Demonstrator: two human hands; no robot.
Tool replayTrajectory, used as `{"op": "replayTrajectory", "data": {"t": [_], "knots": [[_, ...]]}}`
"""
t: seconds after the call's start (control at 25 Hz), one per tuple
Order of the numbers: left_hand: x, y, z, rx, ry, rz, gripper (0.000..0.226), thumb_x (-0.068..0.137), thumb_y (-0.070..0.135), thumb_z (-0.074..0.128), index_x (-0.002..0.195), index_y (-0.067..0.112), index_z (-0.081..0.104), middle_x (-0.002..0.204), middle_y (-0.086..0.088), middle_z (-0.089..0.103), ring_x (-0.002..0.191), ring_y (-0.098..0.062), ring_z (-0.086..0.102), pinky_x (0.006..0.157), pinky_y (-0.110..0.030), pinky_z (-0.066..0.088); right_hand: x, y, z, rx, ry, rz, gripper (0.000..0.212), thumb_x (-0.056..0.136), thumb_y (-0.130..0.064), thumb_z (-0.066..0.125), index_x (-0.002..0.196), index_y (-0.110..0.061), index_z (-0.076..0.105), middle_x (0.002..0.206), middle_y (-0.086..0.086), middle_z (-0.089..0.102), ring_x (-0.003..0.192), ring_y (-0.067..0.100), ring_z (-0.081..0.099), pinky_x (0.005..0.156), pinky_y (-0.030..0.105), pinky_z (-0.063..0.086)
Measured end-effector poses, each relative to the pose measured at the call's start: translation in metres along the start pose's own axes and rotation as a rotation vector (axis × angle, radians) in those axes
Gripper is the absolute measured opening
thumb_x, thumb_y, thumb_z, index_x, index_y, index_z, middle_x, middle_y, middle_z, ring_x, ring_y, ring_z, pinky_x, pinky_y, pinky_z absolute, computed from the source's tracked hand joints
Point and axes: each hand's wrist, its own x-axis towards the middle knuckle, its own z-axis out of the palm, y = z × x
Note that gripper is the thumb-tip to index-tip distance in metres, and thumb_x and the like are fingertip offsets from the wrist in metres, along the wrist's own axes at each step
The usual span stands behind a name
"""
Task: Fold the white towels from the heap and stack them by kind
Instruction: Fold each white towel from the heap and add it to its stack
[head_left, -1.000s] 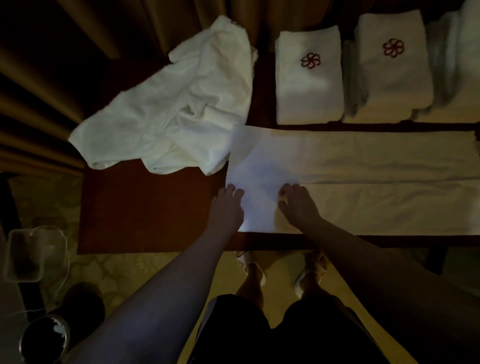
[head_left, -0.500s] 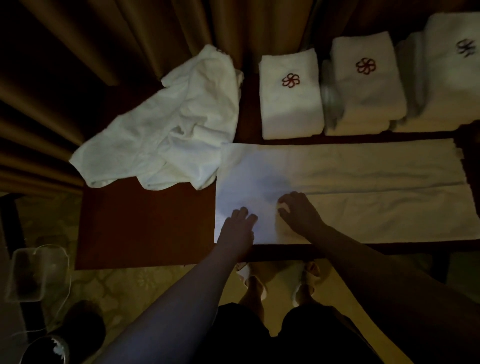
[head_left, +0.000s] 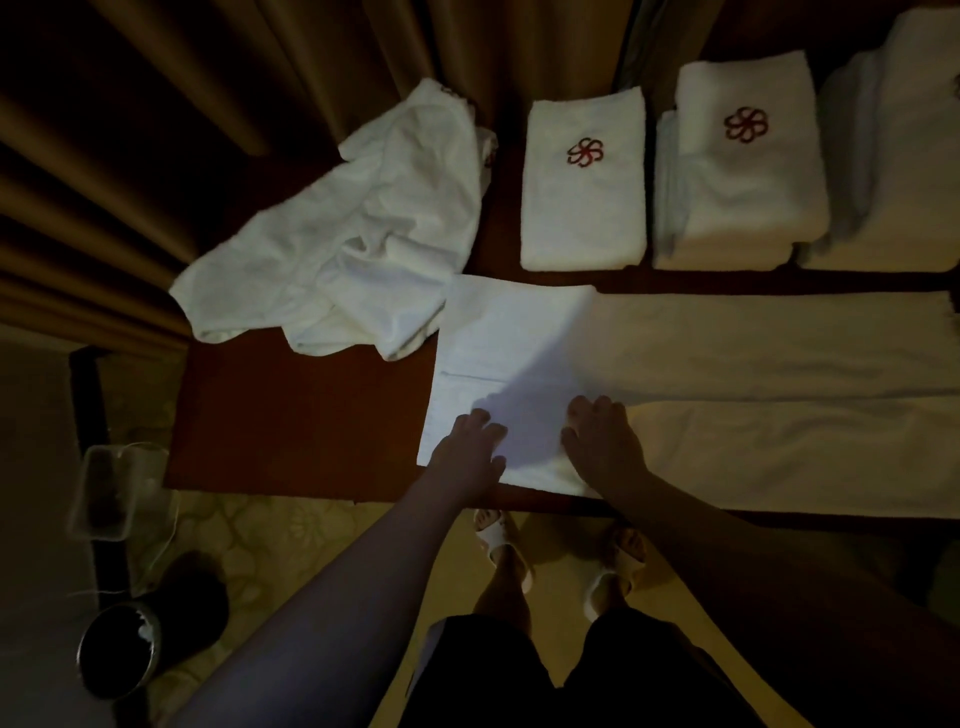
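Observation:
A long white towel (head_left: 727, 374) lies folded lengthwise across the dark red table (head_left: 291, 415), running off to the right. My left hand (head_left: 470, 449) and my right hand (head_left: 602, 441) rest flat on its near left end, fingers spread, close to the table's front edge. A crumpled heap of white towels (head_left: 343, 244) sits at the back left. Behind the long towel stand folded stacks: one with a red flower emblem (head_left: 584, 187), a taller one with the same emblem (head_left: 737, 171), and a third (head_left: 898, 156) at the far right, partly cut off.
Brown curtains (head_left: 208, 104) hang behind the table. On the floor at left stand a clear plastic container (head_left: 117, 493) and a dark round bin (head_left: 117, 649). My feet in white slippers (head_left: 498, 540) stand on the patterned carpet below the table edge.
The view has tilted, so the table and stacks sit lower in frame. Both hands have slid slightly toward the near edge of the long towel and stay flat on it.

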Motion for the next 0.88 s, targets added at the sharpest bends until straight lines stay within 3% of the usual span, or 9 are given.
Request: {"op": "replayTrajectory", "data": {"t": [0.16,0.32,0.52,0.72,0.88], "knots": [[0.019,0.012,-0.012,0.001,0.080,-0.105,0.029,0.095,0.029,0.050,0.120,0.014,0.054,0.121,-0.008,0.050,0.113,-0.025,0.049,0.086,-0.037,0.044,0.023,0.006,-0.022,0.169,0.140,0.021,0.024,0.095,-0.025,0.050,0.103,-0.004,0.060,0.102,0.017,0.058,0.100,0.033,0.054,0.081,0.036,0.045],[0.060,0.015,-0.042,0.102,0.104,-0.191,0.024,0.096,0.027,0.045,0.111,0.012,0.057,0.114,-0.011,0.061,0.105,-0.029,0.058,0.081,-0.035,0.046,0.070,0.029,-0.050,0.118,0.271,-0.002,0.022,0.088,-0.015,0.055,0.103,0.000,0.062,0.103,0.022,0.057,0.101,0.040,0.053,0.082,0.044,0.046],[0.117,0.023,-0.083,0.061,0.288,-0.034,0.026,0.092,0.014,0.051,0.117,0.012,0.057,0.121,-0.011,0.051,0.115,-0.027,0.047,0.083,-0.039,0.045,0.112,0.062,-0.064,-0.009,0.149,-0.011,0.043,0.090,-0.019,0.054,0.130,-0.003,0.047,0.135,0.023,0.039,0.120,0.041,0.038,0.089,0.049,0.045],[0.153,0.028,-0.090,0.061,0.200,-0.019,0.042,0.089,0.016,0.054,0.130,0.012,0.045,0.128,-0.012,0.044,0.119,-0.029,0.044,0.087,-0.041,0.044,0.123,0.071,-0.066,-0.073,0.141,0.002,0.053,0.086,-0.020,0.063,0.134,-0.008,0.043,0.135,0.020,0.038,0.122,0.039,0.037,0.089,0.048,0.046],[0.167,0.017,-0.094,0.067,0.187,-0.064,0.059,0.092,0.019,0.054,0.145,0.016,0.030,0.135,-0.016,0.038,0.125,-0.034,0.041,0.092,-0.046,0.043,0.130,0.079,-0.080,-0.056,0.081,-0.006,0.081,0.079,-0.023,0.071,0.147,-0.013,0.029,0.140,0.019,0.034,0.128,0.038,0.034,0.091,0.047,0.044]]}}
